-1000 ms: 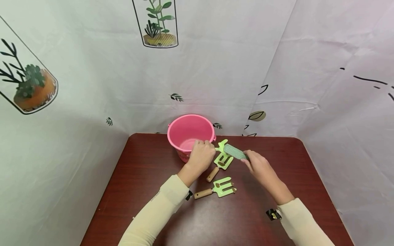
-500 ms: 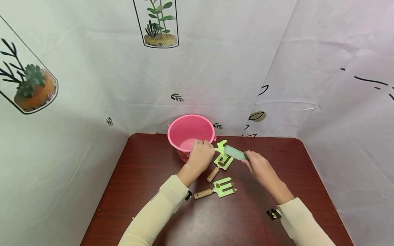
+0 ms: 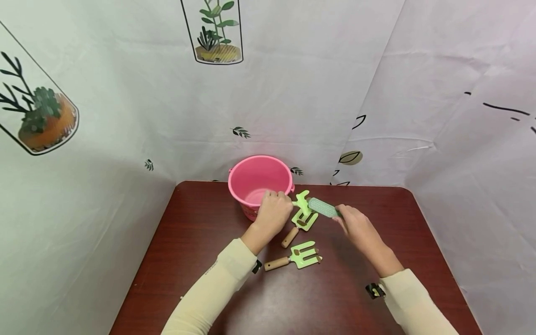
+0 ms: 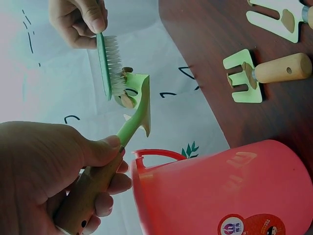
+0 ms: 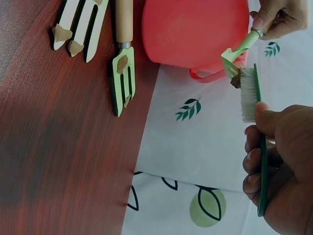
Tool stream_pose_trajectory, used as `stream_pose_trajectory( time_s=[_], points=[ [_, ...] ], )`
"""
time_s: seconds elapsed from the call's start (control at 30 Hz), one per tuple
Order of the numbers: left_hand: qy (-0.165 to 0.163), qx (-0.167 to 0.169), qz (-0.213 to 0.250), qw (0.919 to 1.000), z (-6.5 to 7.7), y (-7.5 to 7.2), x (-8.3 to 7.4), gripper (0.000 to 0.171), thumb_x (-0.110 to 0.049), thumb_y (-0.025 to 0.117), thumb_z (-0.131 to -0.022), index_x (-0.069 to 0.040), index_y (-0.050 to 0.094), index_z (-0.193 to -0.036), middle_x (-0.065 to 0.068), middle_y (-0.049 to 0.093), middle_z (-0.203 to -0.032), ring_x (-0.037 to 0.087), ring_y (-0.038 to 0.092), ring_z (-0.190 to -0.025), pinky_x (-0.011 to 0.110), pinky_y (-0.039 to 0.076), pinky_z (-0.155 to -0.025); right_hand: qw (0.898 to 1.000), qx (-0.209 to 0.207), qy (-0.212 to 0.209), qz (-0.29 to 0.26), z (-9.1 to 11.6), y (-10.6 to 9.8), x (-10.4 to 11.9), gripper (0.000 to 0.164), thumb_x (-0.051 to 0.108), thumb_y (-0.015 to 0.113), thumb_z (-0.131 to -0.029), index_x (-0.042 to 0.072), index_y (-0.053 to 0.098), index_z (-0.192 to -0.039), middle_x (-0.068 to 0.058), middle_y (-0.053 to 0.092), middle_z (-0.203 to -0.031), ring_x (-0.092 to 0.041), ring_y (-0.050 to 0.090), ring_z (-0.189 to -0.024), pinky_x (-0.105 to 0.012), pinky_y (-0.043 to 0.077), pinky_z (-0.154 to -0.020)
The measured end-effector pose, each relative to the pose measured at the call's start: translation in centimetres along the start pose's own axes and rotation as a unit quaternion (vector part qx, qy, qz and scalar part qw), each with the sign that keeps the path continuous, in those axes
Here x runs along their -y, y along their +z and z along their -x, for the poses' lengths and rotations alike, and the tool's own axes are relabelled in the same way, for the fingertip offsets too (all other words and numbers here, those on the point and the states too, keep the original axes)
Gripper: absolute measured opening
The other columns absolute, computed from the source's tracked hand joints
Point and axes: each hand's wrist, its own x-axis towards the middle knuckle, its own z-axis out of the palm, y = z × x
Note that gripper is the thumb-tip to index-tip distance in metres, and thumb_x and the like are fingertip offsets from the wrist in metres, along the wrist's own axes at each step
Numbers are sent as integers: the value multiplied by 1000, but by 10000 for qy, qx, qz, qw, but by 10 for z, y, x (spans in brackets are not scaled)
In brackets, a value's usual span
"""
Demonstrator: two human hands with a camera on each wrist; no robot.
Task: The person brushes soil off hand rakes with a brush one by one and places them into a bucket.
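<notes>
My left hand (image 3: 272,214) grips the wooden handle of a light green hand rake (image 4: 136,120) just beside the bucket's rim. Brown lumps (image 4: 126,98) cling to the rake's bent tines. The fingers of my right hand (image 3: 361,229) curl round the handle of a green scrubbing brush (image 3: 323,208). In the left wrist view, its white bristles (image 4: 113,61) touch the soiled tines. One hand fork (image 3: 305,218) lies on the table below the rake. Nearer me lies another hand fork (image 3: 304,255); both are light green with wooden handles and brown lumps.
A pink bucket (image 3: 238,186) stands at the back of the dark red table (image 3: 201,260), left of the rake. White printed cloth (image 3: 293,107) walls in the back and both sides. The table's back edge runs behind the bucket.
My right hand and the brush have shifted slightly to the right along the rake's head. The left hand, the rake, the bucket and the two forks stay nearly where they were.
</notes>
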Motion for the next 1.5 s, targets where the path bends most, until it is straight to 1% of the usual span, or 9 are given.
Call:
stream_pose_trajectory(
  time_s=[0.2,0.3,0.43,0.5,0.67,0.97,1.1,1.27,1.5],
  points=[
    [-14,-28,-76,10000,1,2,0,17,-13,64,-96,-11,80,-91,2,64,-73,24,66,-70,34,47,-66,10000,26,43,-5,0,-2,-1,24,8,77,-89,-1,61,-106,-14,65,-86,-30,64,-79,-49,54,-70],
    [-18,16,-117,9999,0,3,1,17,-14,64,-97,-11,80,-93,2,65,-74,24,67,-72,33,47,-67,10000,39,74,-3,1,-4,-4,24,8,76,-90,-2,61,-105,-14,65,-86,-30,64,-79,-49,54,-69],
    [-31,21,-71,10000,1,3,4,15,-14,65,-97,-12,79,-91,3,66,-76,23,66,-73,34,49,-68,9996,129,243,63,4,-6,-9,23,7,76,-90,-1,61,-104,-12,64,-86,-29,63,-77,-48,53,-68],
    [-32,-4,-44,10000,1,3,6,15,-13,66,-96,-12,79,-89,3,67,-77,23,66,-73,35,49,-68,9991,209,370,71,6,-7,-12,23,7,76,-90,-2,61,-105,-14,65,-87,-29,63,-77,-48,53,-69],
    [-28,-155,-44,9999,2,2,7,15,-13,66,-95,-12,79,-87,3,66,-75,24,66,-72,35,49,-67,9977,406,538,-9,10,-9,-17,23,7,75,-92,-3,61,-107,-17,68,-91,-30,65,-80,-49,54,-70],
    [-57,-222,-69,9997,4,2,5,13,-13,68,-94,-13,78,-86,3,67,-74,23,66,-72,35,48,-68,9985,237,484,-56,12,-11,-15,24,4,77,-89,-3,62,-106,-16,68,-91,-28,65,-78,-47,54,-67],
    [-56,-199,-53,9998,4,1,4,14,-13,68,-94,-12,78,-84,3,67,-74,23,66,-71,35,48,-67,9990,107,405,-162,11,-12,-12,23,4,76,-90,-4,62,-106,-15,68,-90,-26,65,-76,-46,54,-66],
    [-70,-177,-24,9998,4,1,1,17,-13,65,-95,-12,78,-85,3,66,-74,24,66,-72,35,47,-67,9986,67,411,-332,6,-15,-6,21,4,75,-92,-3,63,-107,-12,66,-89,-23,63,-75,-44,53,-66],
    [-97,-74,-6,9999,2,2,-1,18,-13,64,-97,-12,79,-86,3,66,-75,25,67,-73,35,47,-67,9983,26,368,-456,0,-16,3,21,4,74,-92,-4,63,-108,-12,67,-91,-24,64,-77,-45,54,-68]
  ],
)
